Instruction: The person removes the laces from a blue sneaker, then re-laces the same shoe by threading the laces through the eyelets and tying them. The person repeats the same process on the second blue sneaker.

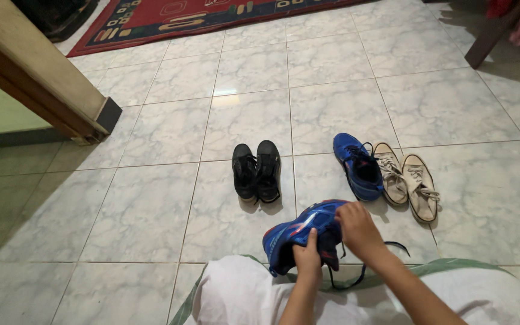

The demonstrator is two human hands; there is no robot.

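A blue sports shoe [299,232] with red and white markings is held above my lap. My left hand [307,257] grips it from below near the opening. My right hand [358,230] holds its upper part by the tongue, and dark laces hang down beside it. Its blue partner shoe [357,167] lies on the tiled floor just ahead. A pair of black shoes [256,171] stands to the left of it. A pair of beige canvas sneakers [405,179] lies to its right.
The floor is pale marbled tile [151,210]. A red patterned rug [182,18] lies at the far end. A wooden door frame [49,84] angles in at the left. A dark furniture leg [489,36] stands at the upper right.
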